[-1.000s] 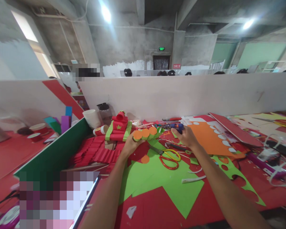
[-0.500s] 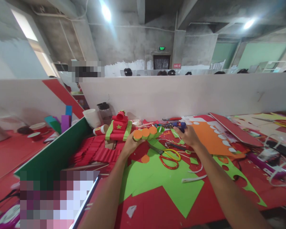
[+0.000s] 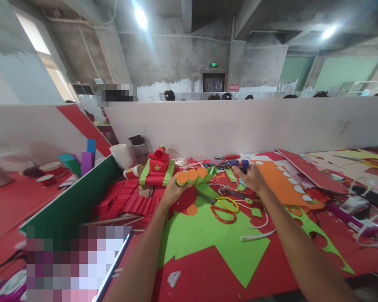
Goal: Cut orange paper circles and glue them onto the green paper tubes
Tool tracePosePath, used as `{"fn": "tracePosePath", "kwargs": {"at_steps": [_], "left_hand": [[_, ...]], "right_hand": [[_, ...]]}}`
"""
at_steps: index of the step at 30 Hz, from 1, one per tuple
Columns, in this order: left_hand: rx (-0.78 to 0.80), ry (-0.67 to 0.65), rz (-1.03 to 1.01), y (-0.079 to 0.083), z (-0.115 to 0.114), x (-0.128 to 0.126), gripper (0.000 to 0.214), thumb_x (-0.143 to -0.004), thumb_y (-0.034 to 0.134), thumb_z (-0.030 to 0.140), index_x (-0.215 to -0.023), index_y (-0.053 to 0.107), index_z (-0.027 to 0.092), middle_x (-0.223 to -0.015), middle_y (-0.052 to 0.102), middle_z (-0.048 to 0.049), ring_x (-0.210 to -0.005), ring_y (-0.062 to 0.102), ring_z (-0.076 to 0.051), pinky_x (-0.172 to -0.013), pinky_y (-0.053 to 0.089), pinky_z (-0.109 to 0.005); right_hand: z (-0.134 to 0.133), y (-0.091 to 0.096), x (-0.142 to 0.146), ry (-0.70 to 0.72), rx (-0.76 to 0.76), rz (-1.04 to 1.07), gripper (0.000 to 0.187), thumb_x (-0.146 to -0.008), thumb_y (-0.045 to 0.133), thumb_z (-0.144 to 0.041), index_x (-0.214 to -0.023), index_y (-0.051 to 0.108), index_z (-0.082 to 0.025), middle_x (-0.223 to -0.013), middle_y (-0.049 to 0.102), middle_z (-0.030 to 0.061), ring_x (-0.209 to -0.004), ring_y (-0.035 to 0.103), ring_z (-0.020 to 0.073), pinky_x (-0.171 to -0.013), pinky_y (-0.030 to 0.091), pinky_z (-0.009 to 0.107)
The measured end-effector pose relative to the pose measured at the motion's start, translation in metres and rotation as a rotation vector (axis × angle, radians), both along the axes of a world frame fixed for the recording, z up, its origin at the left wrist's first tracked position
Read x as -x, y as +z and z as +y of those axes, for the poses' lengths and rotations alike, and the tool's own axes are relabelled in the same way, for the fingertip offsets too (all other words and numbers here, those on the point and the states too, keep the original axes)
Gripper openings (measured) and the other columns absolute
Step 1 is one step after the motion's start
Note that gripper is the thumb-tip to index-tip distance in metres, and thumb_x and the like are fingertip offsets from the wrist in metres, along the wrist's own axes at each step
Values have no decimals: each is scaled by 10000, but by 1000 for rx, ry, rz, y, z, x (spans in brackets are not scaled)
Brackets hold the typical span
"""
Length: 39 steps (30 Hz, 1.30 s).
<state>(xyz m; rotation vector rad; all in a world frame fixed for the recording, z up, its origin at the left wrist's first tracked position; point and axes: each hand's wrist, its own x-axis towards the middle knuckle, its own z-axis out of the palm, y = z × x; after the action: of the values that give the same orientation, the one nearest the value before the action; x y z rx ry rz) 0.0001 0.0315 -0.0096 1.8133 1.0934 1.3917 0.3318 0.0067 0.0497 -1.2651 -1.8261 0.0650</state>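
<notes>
My left hand (image 3: 174, 192) is closed around a row of green paper tubes (image 3: 193, 179), several of them topped with orange discs. At the right end of the row is a tube with an open mouth. My right hand (image 3: 253, 178) is wrapped round a dark blue tool (image 3: 244, 164) that looks like a glue gun; its far end blends into the clutter behind. Between my hands, scissors (image 3: 225, 210) with yellow and red handles lie on a green paper sheet (image 3: 201, 239). A loose orange disc (image 3: 192, 209) lies nearer the left hand.
Folded red paper strips (image 3: 122, 199) and a red-green paper model with a star (image 3: 157, 167) stand left. An orange sheet (image 3: 277, 184) and a purple device (image 3: 354, 220) with a cable lie right. A green board (image 3: 78, 197) and a white partition (image 3: 239, 126) border the table.
My right hand has shifted slightly to the right, carrying the blue tool with it. The left hand and its row of tubes stay put.
</notes>
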Motion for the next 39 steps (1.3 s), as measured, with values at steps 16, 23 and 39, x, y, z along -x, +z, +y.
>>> {"fn": "tracePosePath", "kwargs": {"at_steps": [16, 23, 39], "left_hand": [[14, -13, -8, 0, -1, 0, 423, -688, 815, 392, -1004, 641, 170, -1080, 730, -101, -969, 688, -263, -885, 565, -403], [4, -8, 10, -1, 0, 1, 410, -714, 803, 390, -1014, 640, 164, -1075, 731, -96, -966, 690, -261, -875, 567, -396], [11, -5, 0, -1, 2, 1, 412, -693, 812, 378, -1005, 648, 164, -1065, 735, -88, -963, 691, -253, -888, 567, -393]], "right_hand": [[-4, 4, -3, 70, 46, 48, 435, -877, 555, -561, -610, 506, -222, -522, 525, -1, -554, 509, 184, -522, 390, 286], [-4, 5, -5, 65, 47, 39, 421, -882, 555, -547, -619, 519, -220, -540, 542, 0, -569, 521, 192, -547, 396, 294], [-6, 7, -6, 44, 69, 40, 416, -885, 560, -535, -623, 502, -217, -548, 535, 2, -584, 516, 191, -568, 381, 293]]}}
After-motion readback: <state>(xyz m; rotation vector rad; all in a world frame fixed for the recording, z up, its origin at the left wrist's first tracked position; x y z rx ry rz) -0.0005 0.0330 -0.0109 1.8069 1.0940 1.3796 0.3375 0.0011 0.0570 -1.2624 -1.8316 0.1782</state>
